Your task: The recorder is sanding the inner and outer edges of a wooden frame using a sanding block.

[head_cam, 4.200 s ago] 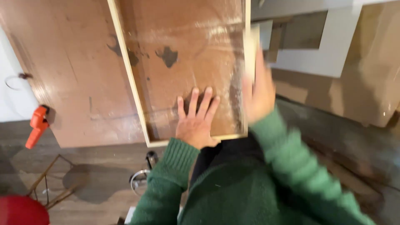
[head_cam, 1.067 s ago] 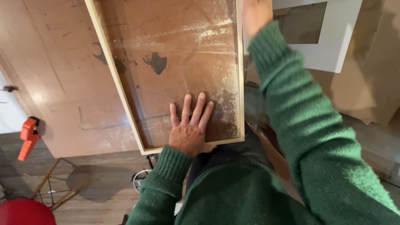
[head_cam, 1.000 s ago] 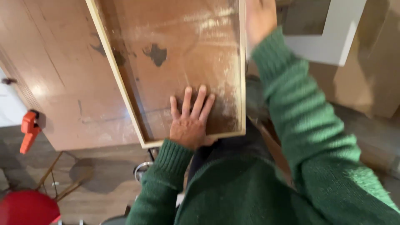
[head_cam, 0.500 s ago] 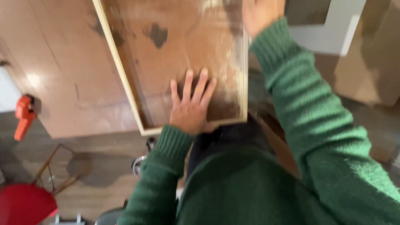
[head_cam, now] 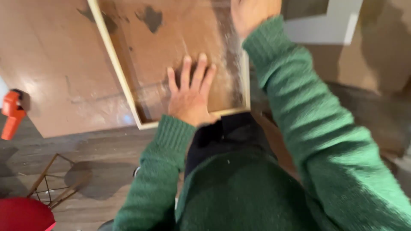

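Note:
A pale wooden frame holding a clear dusty pane lies on a brown wooden tabletop. My left hand rests flat on the pane near the frame's near edge, fingers spread. My right hand is at the frame's right rail near the top of the view, partly cut off, so its grip is unclear. Both arms wear green knitted sleeves.
An orange clamp hangs at the table's left edge. A red stool and a wire stand are on the grey plank floor at lower left. White boards and cardboard lie at the right.
The view has tilted down, so the frame and table sit higher in the picture. My right hand has moved up along the right rail. My left hand stays pressed on the pane.

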